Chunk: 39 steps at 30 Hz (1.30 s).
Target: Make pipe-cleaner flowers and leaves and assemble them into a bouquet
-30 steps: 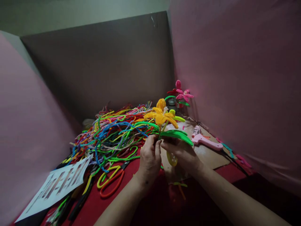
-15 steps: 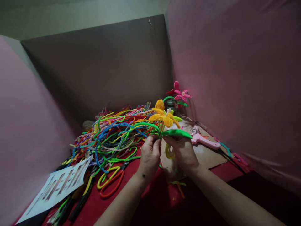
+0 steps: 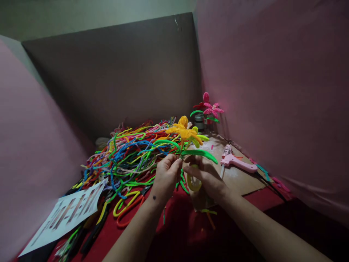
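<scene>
- The left hand [image 3: 167, 175] is pinching the orange, fuzzy-petalled flower [image 3: 184, 133] by its stem, blossom rising above both hands.
- The right hand [image 3: 207, 175] is holding a yellow ring-shaped roll [image 3: 189, 182].
- Petals are looking light, crushable; the stem is probably offering safer hold.

And a small craft workspace is seen here, closed in by a pale pink panel [image 3: 24, 127] at nine o'clock, a dark grey panel [image 3: 122, 80] at ten and a creased pink sheet [image 3: 272, 91] between two and three. At eight, fuzzy multicoloured pipe cleaners [image 3: 131, 156] are heaped in a great tangle! At four, a pink pistol-shaped glue gun [image 3: 237, 163] is rested on a whitish-stained brown board [image 3: 234, 180]. Red-and-yellow-handled scissors [image 3: 142, 199] are laid at seven. Whether it is housed in a home or a workshop cannot be told.
</scene>
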Each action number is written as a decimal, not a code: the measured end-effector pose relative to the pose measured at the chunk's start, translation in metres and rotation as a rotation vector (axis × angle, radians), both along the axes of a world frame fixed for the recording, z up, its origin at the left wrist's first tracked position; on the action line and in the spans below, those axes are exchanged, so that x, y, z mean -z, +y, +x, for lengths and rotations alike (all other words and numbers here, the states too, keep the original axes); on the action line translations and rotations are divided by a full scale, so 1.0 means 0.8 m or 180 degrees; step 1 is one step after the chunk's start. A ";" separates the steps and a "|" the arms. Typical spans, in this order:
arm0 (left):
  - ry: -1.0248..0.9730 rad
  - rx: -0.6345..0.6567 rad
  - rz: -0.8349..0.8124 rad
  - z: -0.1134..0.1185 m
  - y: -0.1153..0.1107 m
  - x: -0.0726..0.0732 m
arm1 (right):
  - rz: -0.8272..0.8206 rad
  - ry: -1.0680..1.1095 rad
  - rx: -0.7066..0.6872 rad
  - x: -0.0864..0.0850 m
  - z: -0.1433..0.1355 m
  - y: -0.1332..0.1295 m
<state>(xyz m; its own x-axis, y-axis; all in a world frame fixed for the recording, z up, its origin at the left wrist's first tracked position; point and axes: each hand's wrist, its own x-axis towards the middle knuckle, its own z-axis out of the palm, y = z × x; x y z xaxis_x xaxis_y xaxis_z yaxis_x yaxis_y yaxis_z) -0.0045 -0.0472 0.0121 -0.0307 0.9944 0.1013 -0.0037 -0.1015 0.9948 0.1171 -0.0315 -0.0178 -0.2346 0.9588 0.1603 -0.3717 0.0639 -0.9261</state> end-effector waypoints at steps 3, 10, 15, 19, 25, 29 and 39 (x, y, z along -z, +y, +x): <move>0.0410 -0.0195 0.0244 -0.003 -0.001 -0.001 | 0.0257 -0.0196 0.0082 0.000 -0.002 0.001; 0.1560 -0.0705 0.0738 -0.006 -0.005 -0.008 | 0.0171 0.0102 0.0188 -0.012 -0.006 -0.006; 0.1730 -0.0774 0.0758 -0.005 -0.006 -0.007 | 0.0119 0.0916 0.0370 -0.018 -0.017 -0.011; 0.1057 -0.0440 0.0318 -0.002 -0.005 -0.007 | 0.0009 0.0972 0.0427 -0.012 -0.025 -0.008; 0.0338 -0.0306 -0.0087 0.003 -0.008 -0.015 | 0.0506 -0.0247 0.0818 -0.016 -0.016 -0.016; 0.0729 -0.0418 0.0248 -0.002 -0.007 -0.013 | 0.0417 -0.0311 0.0813 -0.012 -0.014 -0.023; 0.1585 -0.0543 0.0613 -0.010 -0.014 -0.030 | -0.0136 0.1027 0.0220 0.003 -0.027 -0.015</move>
<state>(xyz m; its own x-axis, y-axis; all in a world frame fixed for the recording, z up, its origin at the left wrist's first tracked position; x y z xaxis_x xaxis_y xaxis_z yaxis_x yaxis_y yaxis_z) -0.0127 -0.0581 0.0359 -0.0916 0.9416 0.3242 0.4942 -0.2396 0.8357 0.0951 -0.0437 -0.0199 -0.1124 0.9781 0.1750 -0.6425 0.0627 -0.7637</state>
